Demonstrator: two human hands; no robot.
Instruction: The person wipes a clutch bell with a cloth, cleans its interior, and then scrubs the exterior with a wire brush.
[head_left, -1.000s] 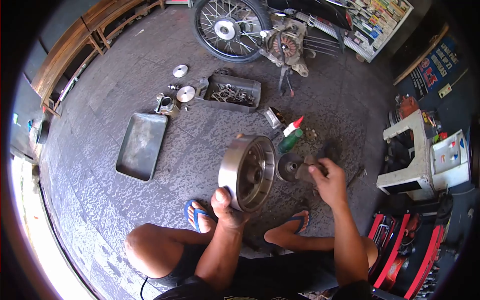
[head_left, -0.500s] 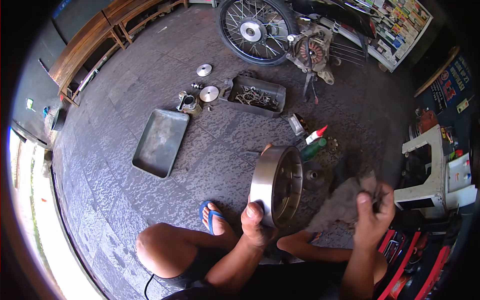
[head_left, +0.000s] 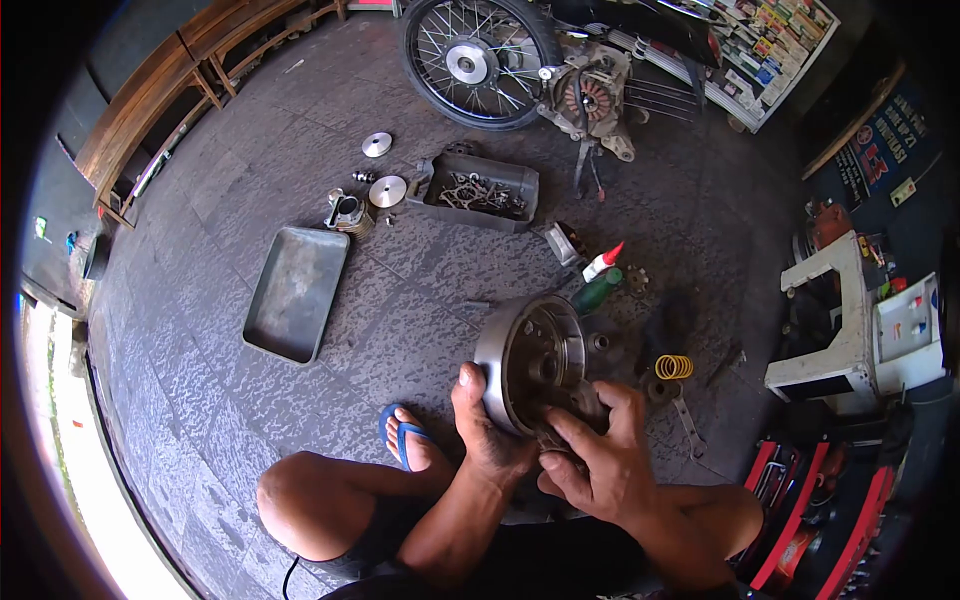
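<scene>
A round steel drum (head_left: pixel 493 365), its hollow side facing up and to the right, is held above the floor. My left hand (head_left: pixel 492 440) grips its lower left rim, thumb along the outer wall. At the drum's lower right edge is my right hand (head_left: pixel 605 450), its fingers closed on a grey rag (head_left: pixel 590 402) that reaches into the hollow. Part of the rag is hidden by the fingers.
On the floor are an empty metal tray (head_left: pixel 297 290), a bin of small parts (head_left: pixel 480 195), a green bottle (head_left: pixel 597 292), a yellow spring (head_left: pixel 674 367) and a wrench (head_left: pixel 689 425). A wheel (head_left: pixel 470 65) stands at the back. Red tool trays (head_left: pixel 800 510) lie right.
My right hand has brought the rag left, into the drum. The drum has tilted so its hollow faces up more. The yellow spring and wrench have come into sight.
</scene>
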